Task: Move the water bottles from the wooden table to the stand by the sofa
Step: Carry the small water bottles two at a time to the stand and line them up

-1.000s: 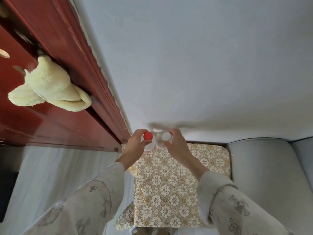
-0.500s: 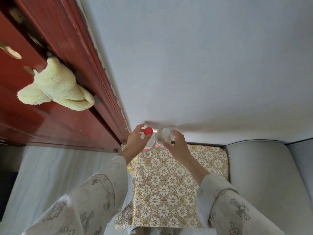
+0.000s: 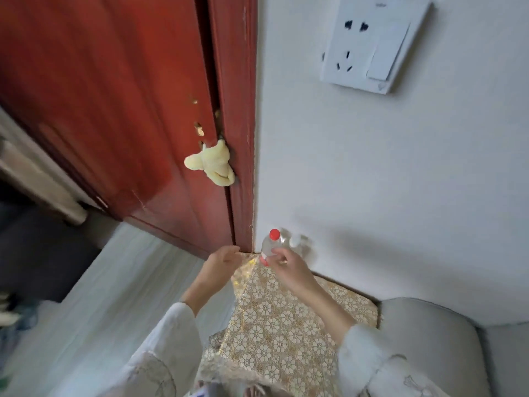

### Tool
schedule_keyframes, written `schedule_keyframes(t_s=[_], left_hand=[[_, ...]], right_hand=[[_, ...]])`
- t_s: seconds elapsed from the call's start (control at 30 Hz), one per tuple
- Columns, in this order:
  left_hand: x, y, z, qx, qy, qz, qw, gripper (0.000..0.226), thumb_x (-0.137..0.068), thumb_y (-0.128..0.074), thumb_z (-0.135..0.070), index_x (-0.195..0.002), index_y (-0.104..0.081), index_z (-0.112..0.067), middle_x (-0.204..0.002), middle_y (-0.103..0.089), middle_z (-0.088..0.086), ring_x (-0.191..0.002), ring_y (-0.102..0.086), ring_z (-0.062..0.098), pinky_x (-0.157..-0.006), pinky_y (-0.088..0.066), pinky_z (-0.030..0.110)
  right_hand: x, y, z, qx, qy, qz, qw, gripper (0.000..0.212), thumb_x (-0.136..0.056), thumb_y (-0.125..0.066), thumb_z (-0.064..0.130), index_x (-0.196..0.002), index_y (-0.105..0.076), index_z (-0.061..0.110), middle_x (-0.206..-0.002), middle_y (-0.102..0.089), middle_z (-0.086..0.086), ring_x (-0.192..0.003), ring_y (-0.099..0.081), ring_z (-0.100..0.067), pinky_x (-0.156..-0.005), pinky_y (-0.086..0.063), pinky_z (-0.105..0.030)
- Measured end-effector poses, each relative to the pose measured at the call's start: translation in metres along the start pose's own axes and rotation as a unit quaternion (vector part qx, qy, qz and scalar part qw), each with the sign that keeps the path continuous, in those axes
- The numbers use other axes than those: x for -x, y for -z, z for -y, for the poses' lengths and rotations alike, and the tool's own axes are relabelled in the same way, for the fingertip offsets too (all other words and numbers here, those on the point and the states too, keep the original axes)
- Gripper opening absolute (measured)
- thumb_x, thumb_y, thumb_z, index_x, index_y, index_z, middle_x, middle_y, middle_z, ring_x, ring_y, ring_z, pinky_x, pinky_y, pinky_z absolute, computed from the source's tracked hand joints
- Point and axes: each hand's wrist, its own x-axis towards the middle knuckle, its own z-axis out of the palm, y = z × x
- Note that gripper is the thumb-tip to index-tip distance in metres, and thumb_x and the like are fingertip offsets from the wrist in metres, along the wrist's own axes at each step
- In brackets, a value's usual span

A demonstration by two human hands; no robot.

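Two clear water bottles stand at the back corner of the stand (image 3: 286,328), which is covered by a gold floral cloth. One bottle has a red cap (image 3: 270,244); the other, with a white cap (image 3: 297,243), is blurred and stands against the wall. My left hand (image 3: 221,263) hovers left of the stand, fingers apart and empty, clear of the bottles. My right hand (image 3: 290,269) sits in front of both bottles with its fingers curled at the red-capped bottle's lower half. Whether it grips that bottle is hidden.
A red wooden door (image 3: 114,110) with a cream plush toy (image 3: 210,164) on its handle stands left of the stand. The grey sofa arm (image 3: 429,339) borders the stand on the right. A wall socket (image 3: 372,44) is high up. Pale floor (image 3: 114,310) lies to the left.
My left hand has let go of the red-capped bottle and pulled back left. Both bottles now stand on the stand's back corner. The view has tilted up and left.
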Motion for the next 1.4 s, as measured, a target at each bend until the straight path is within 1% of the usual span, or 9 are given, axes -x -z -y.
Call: schedule_keyframes(t_s=[0.1,0.2,0.33,0.5,0.63,0.77,0.87,1.2,1.4], left_hand=[[0.055,0.036,0.007,0.074,-0.006,-0.089,0.993,0.012,-0.091,-0.047,-0.017,-0.092,-0.057,-0.022,-0.097,-0.057,0.003,-0.085,-0.050,0.018,-0.087,-0.047,0.041],[0.118,0.067,0.034,0.134,0.017,-0.194,0.972,0.023,-0.090,-0.051,-0.019,-0.111,-0.059,-0.013,-0.105,-0.062,0.005,-0.097,-0.058,0.021,-0.093,-0.047,0.040],[0.218,0.094,0.089,0.187,0.058,-0.313,0.930,0.020,-0.090,-0.052,-0.020,-0.107,-0.060,-0.015,-0.103,-0.066,0.007,-0.093,-0.061,0.018,-0.085,-0.047,0.033],[0.372,0.114,0.160,0.222,0.131,-0.443,0.859,0.017,-0.091,-0.050,-0.019,-0.105,-0.059,-0.017,-0.105,-0.067,0.012,-0.095,-0.063,0.025,-0.076,-0.047,0.030],[0.507,0.102,0.206,0.246,0.168,-0.535,0.791,0.019,-0.091,-0.048,-0.016,-0.106,-0.060,-0.013,-0.105,-0.068,0.014,-0.096,-0.063,0.029,-0.081,-0.050,0.036],[0.634,0.070,0.242,0.267,0.207,-0.615,0.712,0.017,-0.091,-0.049,-0.017,-0.101,-0.062,-0.017,-0.101,-0.070,0.008,-0.091,-0.065,0.021,-0.084,-0.049,0.032],[0.722,0.046,0.263,0.280,0.231,-0.672,0.645,0.018,-0.092,-0.047,-0.013,-0.103,-0.061,-0.010,-0.101,-0.068,0.013,-0.088,-0.062,0.022,-0.081,-0.047,0.030],[0.939,-0.039,0.310,0.304,0.307,-0.810,0.396,0.021,-0.094,-0.041,-0.013,-0.107,-0.058,-0.013,-0.099,-0.064,0.007,-0.088,-0.062,0.018,-0.084,-0.048,0.034],[1.037,-0.055,0.356,0.297,0.353,-0.834,0.303,0.020,-0.094,-0.040,-0.016,-0.104,-0.058,-0.017,-0.099,-0.065,0.004,-0.092,-0.062,0.020,-0.085,-0.049,0.037]], right_hand=[[0.020,-0.016,0.040,0.031,0.064,0.044,0.996,0.039,-0.092,-0.045,0.033,-0.125,-0.045,0.012,-0.120,-0.059,-0.004,-0.101,-0.058,-0.017,-0.077,-0.049,-0.022],[0.040,-0.050,0.077,0.038,0.103,0.093,0.990,0.036,-0.090,-0.048,0.033,-0.121,-0.050,0.014,-0.117,-0.061,-0.004,-0.101,-0.057,-0.011,-0.089,-0.046,-0.027],[0.079,-0.124,0.122,0.047,0.158,0.184,0.969,0.029,-0.089,-0.051,0.027,-0.115,-0.054,0.014,-0.111,-0.064,-0.008,-0.101,-0.061,-0.020,-0.093,-0.047,-0.042],[0.172,-0.245,0.170,0.068,0.238,0.319,0.915,0.023,-0.090,-0.050,0.014,-0.111,-0.054,0.005,-0.106,-0.065,-0.018,-0.095,-0.062,-0.026,-0.067,-0.045,-0.011],[0.281,-0.334,0.181,0.065,0.282,0.408,0.866,0.020,-0.089,-0.052,0.011,-0.108,-0.056,0.004,-0.105,-0.065,-0.021,-0.095,-0.062,-0.032,-0.078,-0.046,-0.029],[0.400,-0.408,0.171,0.085,0.307,0.512,0.798,0.014,-0.088,-0.053,0.017,-0.102,-0.056,0.017,-0.102,-0.067,-0.015,-0.086,-0.064,-0.022,-0.075,-0.050,-0.027],[0.485,-0.457,0.170,0.118,0.347,0.568,0.737,0.018,-0.088,-0.054,0.020,-0.105,-0.058,0.014,-0.099,-0.069,-0.014,-0.089,-0.066,-0.025,-0.081,-0.051,-0.038],[0.735,-0.581,0.150,0.163,0.399,0.736,0.522,0.021,-0.089,-0.052,0.020,-0.107,-0.058,0.011,-0.101,-0.067,-0.012,-0.084,-0.065,-0.021,-0.080,-0.050,-0.035],[0.847,-0.661,0.142,0.176,0.386,0.800,0.425,0.022,-0.092,-0.047,0.016,-0.111,-0.055,0.008,-0.103,-0.065,-0.014,-0.084,-0.063,-0.021,-0.074,-0.049,-0.031]])
